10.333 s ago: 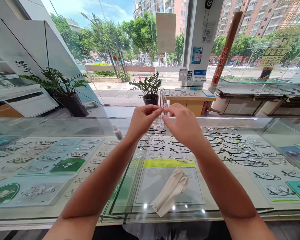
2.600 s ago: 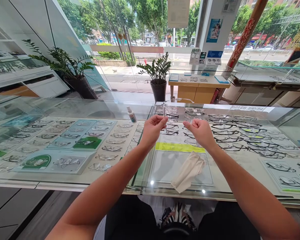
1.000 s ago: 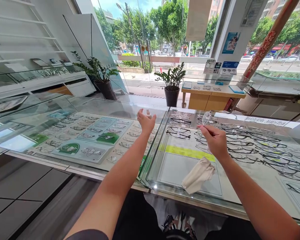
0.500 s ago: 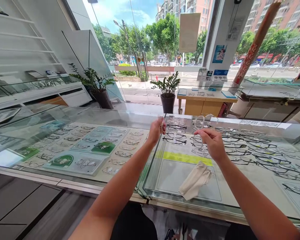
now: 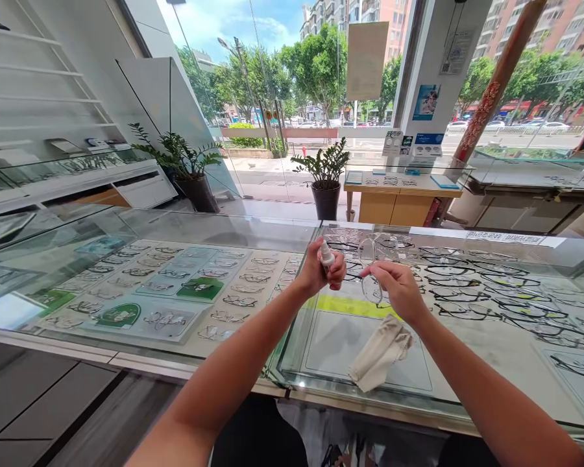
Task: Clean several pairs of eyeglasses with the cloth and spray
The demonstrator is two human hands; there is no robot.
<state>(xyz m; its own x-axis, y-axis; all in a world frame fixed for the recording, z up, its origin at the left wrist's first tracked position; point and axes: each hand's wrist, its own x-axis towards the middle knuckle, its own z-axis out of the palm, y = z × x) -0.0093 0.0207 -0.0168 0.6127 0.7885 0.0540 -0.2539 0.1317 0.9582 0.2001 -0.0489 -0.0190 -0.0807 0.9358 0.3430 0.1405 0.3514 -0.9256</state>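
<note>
Wrapped in my left hand (image 5: 321,267) is a small white spray bottle (image 5: 327,254), its nozzle end pointing up. My right hand (image 5: 398,285) pinches a pair of clear-framed eyeglasses (image 5: 371,290) by the middle, and the frame hangs turned on end, one lens above the fingers and one below. Bottle and glasses are a short gap apart, over the glass display counter (image 5: 292,373). On the counter top below my hands lies a crumpled beige cloth (image 5: 382,353), partly over a grey rectangular mat (image 5: 321,347).
Rows of eyeglasses (image 5: 462,295) fill the case on the right, with more eyeglasses (image 5: 241,301) in the left case. Two potted plants (image 5: 327,201) stand beyond the counter by the window. A wooden cabinet (image 5: 399,206) is behind on the right.
My left hand has turned and come slightly right and down, bringing the spray bottle into view. The eyeglasses in my right hand have tipped on end and moved left and down, nearer the bottle.
</note>
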